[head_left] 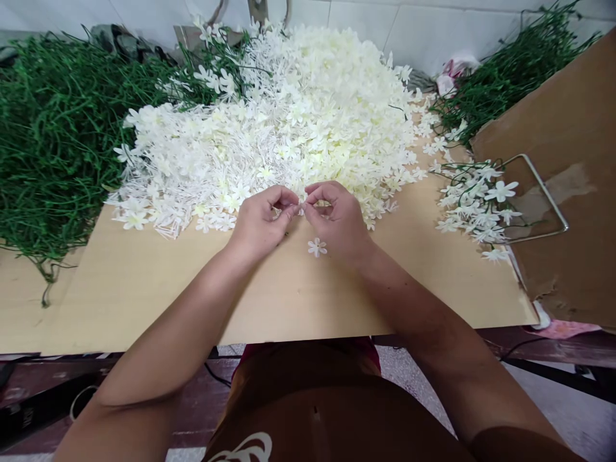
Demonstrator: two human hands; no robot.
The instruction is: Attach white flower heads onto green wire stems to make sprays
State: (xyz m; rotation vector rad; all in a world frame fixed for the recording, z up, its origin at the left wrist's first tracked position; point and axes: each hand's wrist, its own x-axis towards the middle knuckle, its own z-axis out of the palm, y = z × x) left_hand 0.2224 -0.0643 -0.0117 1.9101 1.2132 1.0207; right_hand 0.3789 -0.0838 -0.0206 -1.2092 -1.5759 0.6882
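My left hand (267, 215) and my right hand (334, 212) meet fingertip to fingertip at the front edge of a big heap of white artificial flowers (332, 115). Both are closed in a pinch. Something small and whitish shows between the fingertips, too small to make out. Just below my right hand is a single white flower (317, 247) with its petals spread; whether it lies on the board or hangs from the fingers I cannot tell. The heap rests on a tan board (269, 301), its blossoms mixed with thin pale stems.
Green plastic stems (62, 128) are piled at the left, and another green bunch (520, 70) lies at the back right. Flowers fixed on stems (481, 199) sit by a bent metal wire frame (543, 183), against a cardboard box (568, 160). A tiled wall (423, 32) stands behind.
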